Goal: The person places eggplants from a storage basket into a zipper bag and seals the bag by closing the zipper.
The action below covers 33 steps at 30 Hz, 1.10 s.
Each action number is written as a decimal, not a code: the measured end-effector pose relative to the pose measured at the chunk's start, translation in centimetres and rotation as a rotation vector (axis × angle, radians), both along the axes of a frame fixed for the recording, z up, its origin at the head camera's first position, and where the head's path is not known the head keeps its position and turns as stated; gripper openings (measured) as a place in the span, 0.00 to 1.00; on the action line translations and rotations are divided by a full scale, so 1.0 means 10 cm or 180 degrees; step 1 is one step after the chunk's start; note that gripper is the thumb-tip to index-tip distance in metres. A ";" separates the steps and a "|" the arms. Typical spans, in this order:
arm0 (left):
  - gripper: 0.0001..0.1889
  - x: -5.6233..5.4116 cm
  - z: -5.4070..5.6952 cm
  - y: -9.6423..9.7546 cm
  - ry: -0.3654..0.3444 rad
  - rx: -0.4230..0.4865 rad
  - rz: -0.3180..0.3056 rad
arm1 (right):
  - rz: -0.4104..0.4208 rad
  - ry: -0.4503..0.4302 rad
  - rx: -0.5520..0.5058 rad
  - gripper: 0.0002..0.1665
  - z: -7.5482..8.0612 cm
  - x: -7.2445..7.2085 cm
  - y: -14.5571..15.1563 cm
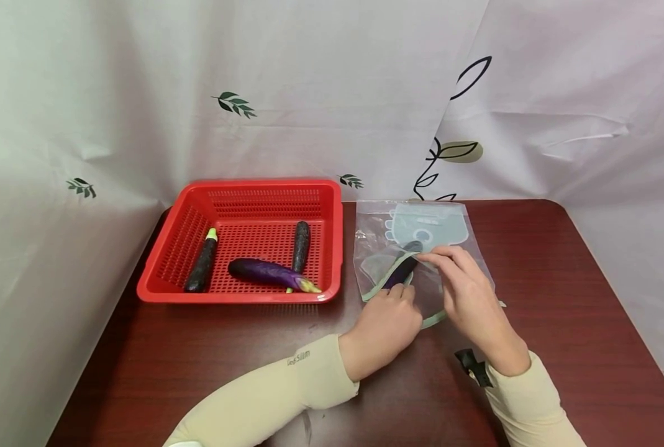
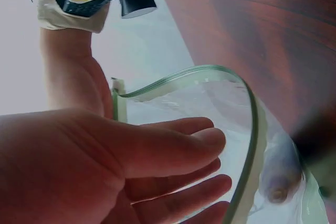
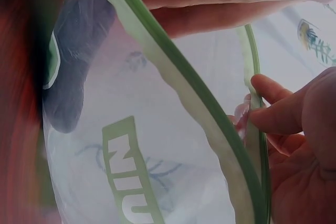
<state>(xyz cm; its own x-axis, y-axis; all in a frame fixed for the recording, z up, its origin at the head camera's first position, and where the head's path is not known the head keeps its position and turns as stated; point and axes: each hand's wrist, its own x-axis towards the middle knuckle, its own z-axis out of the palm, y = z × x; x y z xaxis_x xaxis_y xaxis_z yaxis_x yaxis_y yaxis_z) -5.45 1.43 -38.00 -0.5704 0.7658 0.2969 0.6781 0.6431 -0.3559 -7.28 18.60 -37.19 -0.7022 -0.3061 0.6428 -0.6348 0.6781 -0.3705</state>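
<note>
A clear zip bag point(image 1: 373, 217) with a green-edged mouth lies on the table, a dark purple eggplant point(image 1: 402, 270) inside it. My right hand point(image 1: 473, 302) pinches the green rim point(image 3: 255, 90) between thumb and fingers, and the mouth gapes wide. My left hand point(image 1: 390, 320) is at the mouth, its fingers point(image 2: 178, 198) fairly straight and the thumb point(image 2: 178, 148) lying over them, with nothing between them. In the right wrist view the eggplant point(image 3: 84, 61) lies along the bag's far side, its upper end behind the rim.
Left of the bag stands a red perforated basket point(image 1: 242, 298). In it lie a purple eggplant point(image 1: 264, 272) and two dark, slim vegetables, one point(image 1: 202, 267) with a bright green end. A pale patterned curtain point(image 1: 309, 74) borders the dark red table point(image 1: 561, 279).
</note>
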 end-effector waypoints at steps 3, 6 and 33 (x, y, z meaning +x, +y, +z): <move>0.09 0.01 0.03 -0.03 -0.0052 0.0042 -0.0091 | 0.0004 0.0051 0.0014 0.29 0.00 -0.01 0.00; 0.10 0.02 0.07 -0.07 -0.0154 0.0114 -0.0185 | 0.0012 0.0076 0.0005 0.29 0.00 -0.01 0.00; 0.13 -0.13 0.61 -0.76 -0.1253 0.0378 -0.0120 | -0.0041 0.0093 0.0042 0.30 -0.02 -0.01 0.00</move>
